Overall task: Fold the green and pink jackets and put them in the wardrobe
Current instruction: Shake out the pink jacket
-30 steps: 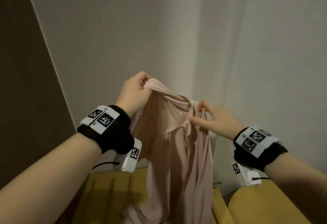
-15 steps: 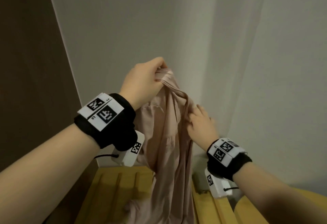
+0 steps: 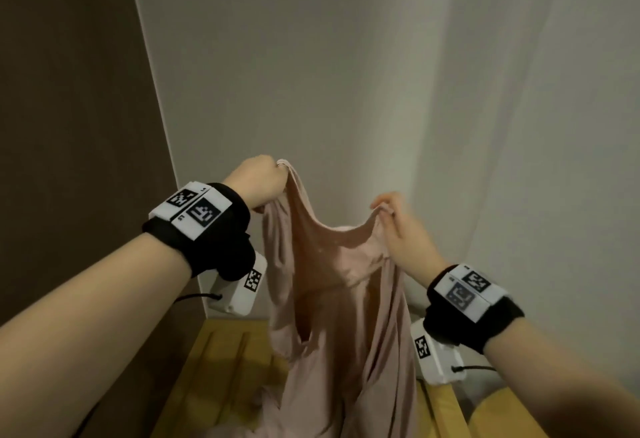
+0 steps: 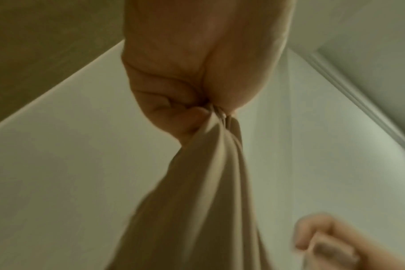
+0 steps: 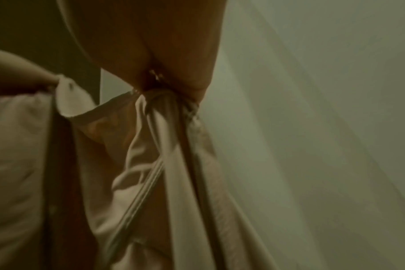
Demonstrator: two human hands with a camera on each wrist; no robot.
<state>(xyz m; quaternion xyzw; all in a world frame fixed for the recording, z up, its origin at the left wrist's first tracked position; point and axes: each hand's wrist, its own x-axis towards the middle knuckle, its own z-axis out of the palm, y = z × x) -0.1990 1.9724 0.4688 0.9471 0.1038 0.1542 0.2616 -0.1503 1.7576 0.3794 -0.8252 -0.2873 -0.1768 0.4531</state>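
Observation:
The pink jacket (image 3: 332, 299) hangs in the air between my two hands, its lower part trailing down onto a yellow wooden surface (image 3: 225, 361). My left hand (image 3: 263, 181) grips a bunched top corner in a fist; the left wrist view shows the cloth (image 4: 197, 191) squeezed between the fingers (image 4: 173, 113). My right hand (image 3: 391, 216) pinches the other top edge, lower and to the right; in the right wrist view the fabric (image 5: 169, 146) gathers under that hand. The top edge sags between the hands. No green jacket is in view.
A brown panel (image 3: 69, 126) stands at the left, a pale wall (image 3: 294, 74) straight ahead and a light curtain (image 3: 536, 126) at the right. A second yellow surface (image 3: 502, 417) shows at the bottom right, beside a gap.
My right hand has moved away from the left, up and to the right, spreading the jacket's top edge. The left hand keeps its grip at about the same height.

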